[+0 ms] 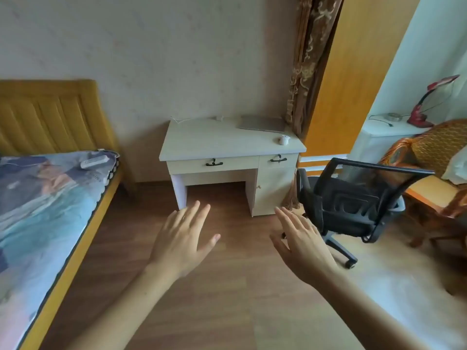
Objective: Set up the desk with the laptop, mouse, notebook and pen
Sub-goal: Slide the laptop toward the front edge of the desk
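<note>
A small white desk (214,140) stands against the far wall, some way ahead of me. On its back right corner lies a closed silver laptop (262,123), and a white mouse (284,140) sits near the front right edge. A white charger with its cable (219,118) rests at the back of the desktop. I see no notebook or pen. My left hand (182,238) and my right hand (303,243) are stretched out in front of me over the floor, fingers spread, holding nothing, well short of the desk.
A black mesh office chair (353,198) stands to the right of the desk, turned away from it. A bed (50,198) with a yellow headboard runs along the left. A wicker chair (434,152) and a red lamp (427,104) are at the far right. Wooden floor lies between me and the desk.
</note>
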